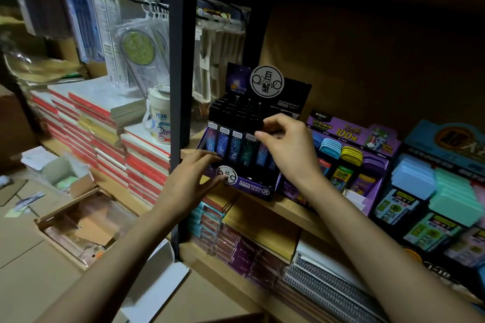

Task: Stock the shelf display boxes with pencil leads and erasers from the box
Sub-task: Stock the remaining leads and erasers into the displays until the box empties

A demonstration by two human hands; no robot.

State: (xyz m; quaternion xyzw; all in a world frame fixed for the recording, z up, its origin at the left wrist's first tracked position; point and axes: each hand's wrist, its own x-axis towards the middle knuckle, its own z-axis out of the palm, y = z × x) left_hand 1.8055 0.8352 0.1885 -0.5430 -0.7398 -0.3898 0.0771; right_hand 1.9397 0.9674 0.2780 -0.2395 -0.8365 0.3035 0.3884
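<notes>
— So where's the dark purple cardboard display box (253, 185) of black-capped lead tubes (235, 147)?
— On the wooden shelf (294, 211). Your right hand (291, 149) seemingly pinches one tube; your left hand (191, 178), fingers straight, braces the front. Seat it upright, level with its neighbours.

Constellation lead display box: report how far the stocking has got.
Done: the constellation lead display box looks nearly full, with black-capped lead tubes in close rows. In hand: the right hand pinches a lead tube at the front right, while the left hand touches the box front with straight fingers. Left: the Ultraman display box beside it seems to have gaps in its front row.
</notes>
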